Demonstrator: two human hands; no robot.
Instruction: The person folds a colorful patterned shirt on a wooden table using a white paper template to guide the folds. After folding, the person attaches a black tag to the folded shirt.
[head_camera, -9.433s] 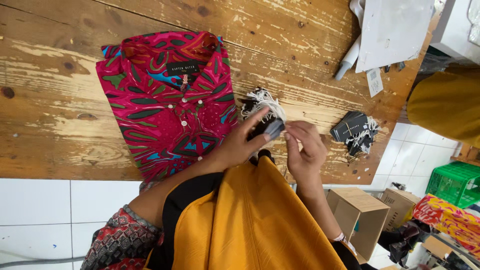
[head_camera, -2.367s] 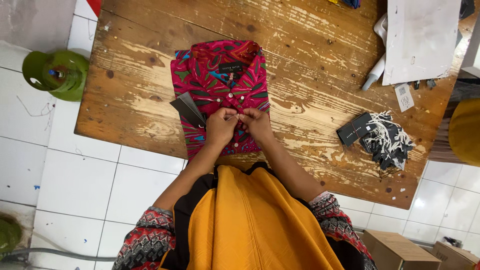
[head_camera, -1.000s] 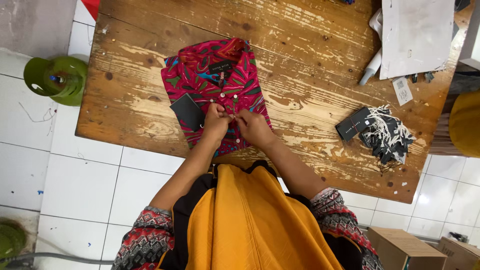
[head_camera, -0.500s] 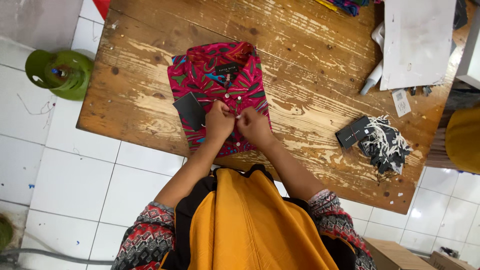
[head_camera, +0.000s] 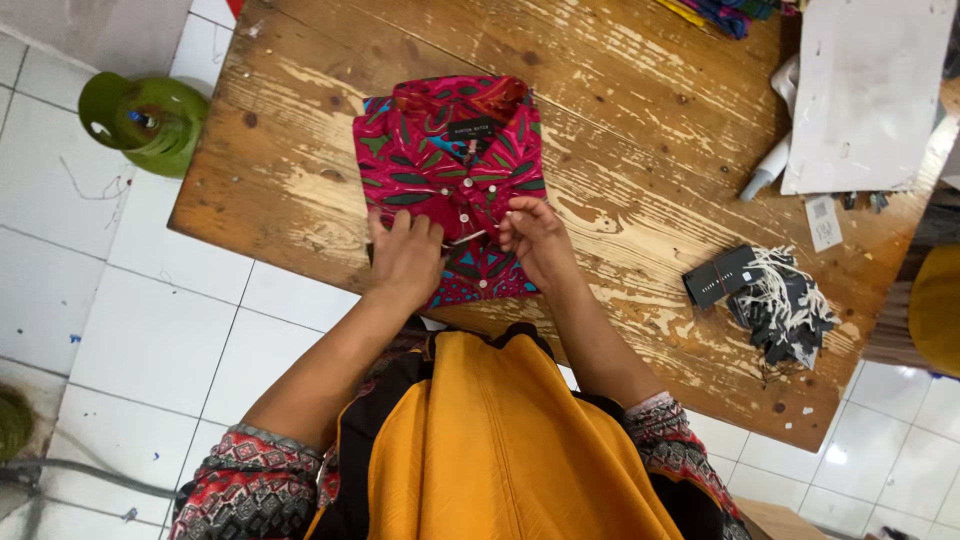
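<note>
A folded pink shirt with a green and blue leaf pattern lies collar-up on the worn wooden table. My left hand rests flat on the shirt's lower left part, fingers stretched out, with only a dark edge showing beside it. My right hand is at the button placket, its fingertips pinched on a thin white string that runs toward my left hand.
A pile of dark hang tags with white strings lies on the table to the right. A white sheet and a white tube sit at the back right. A green gas cylinder stands on the tiled floor at the left.
The dark tag that lay at the shirt's left side is now under my left hand, which has flattened onto the shirt. My right hand stays at the placket.
</note>
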